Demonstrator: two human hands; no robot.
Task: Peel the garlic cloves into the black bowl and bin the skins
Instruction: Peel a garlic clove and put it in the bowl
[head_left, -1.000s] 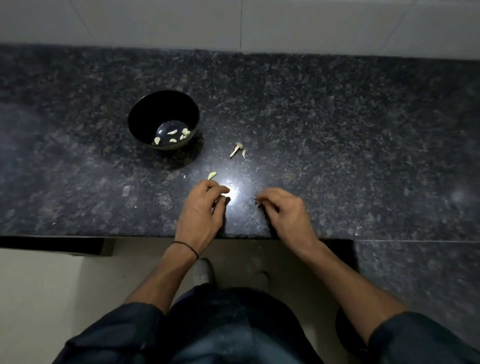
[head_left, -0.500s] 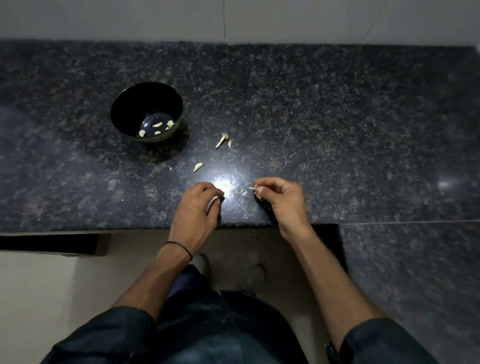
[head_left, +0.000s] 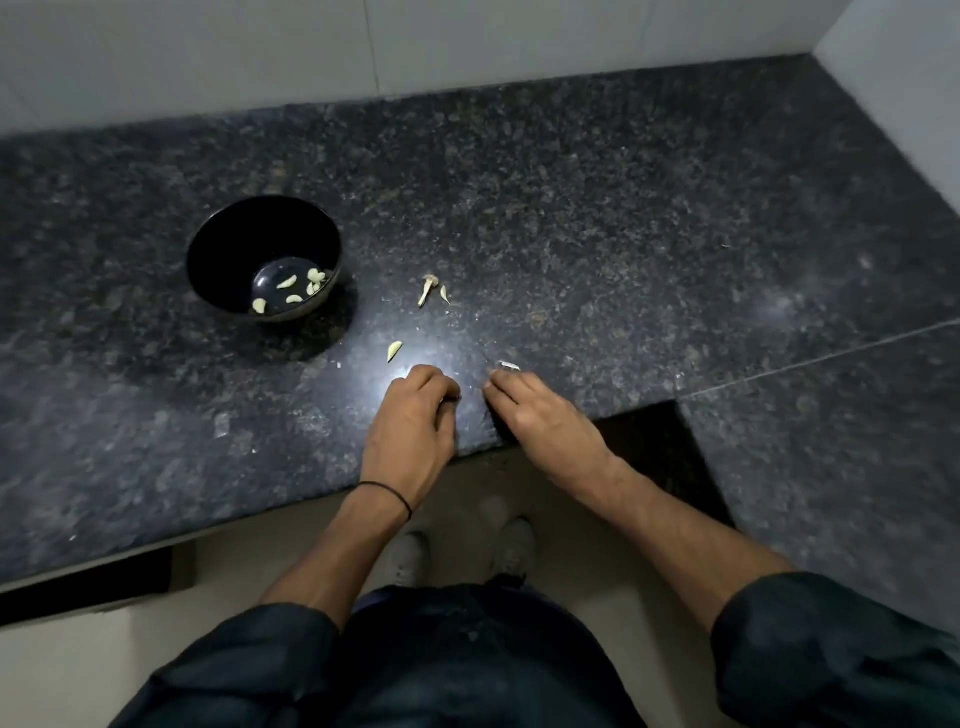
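The black bowl (head_left: 228, 249) stands on the dark granite counter (head_left: 571, 218), left of centre, with several peeled garlic cloves (head_left: 287, 283) in its bottom. One loose clove (head_left: 395, 351) lies between the bowl and my hands. My left hand (head_left: 415, 421) rests at the counter's front edge with its fingers curled into a loose fist; what it encloses is hidden. My right hand (head_left: 540, 415) lies beside it with fingers stretched forward. Its fingertips are at a white scrap of garlic skin (head_left: 509, 366) on the counter.
A dry garlic stem (head_left: 428, 288) and a small skin flake (head_left: 444, 295) lie right of the bowl. The counter turns an L-corner at the right (head_left: 831, 415). A tiled wall (head_left: 467, 47) runs behind it. My shoes (head_left: 462, 551) show on the floor below.
The view has swung right and tilted. My right hand, which pinched a skin scrap raised off the counter, has flattened, and the scrap now lies at its fingertips. The left fist stayed put.
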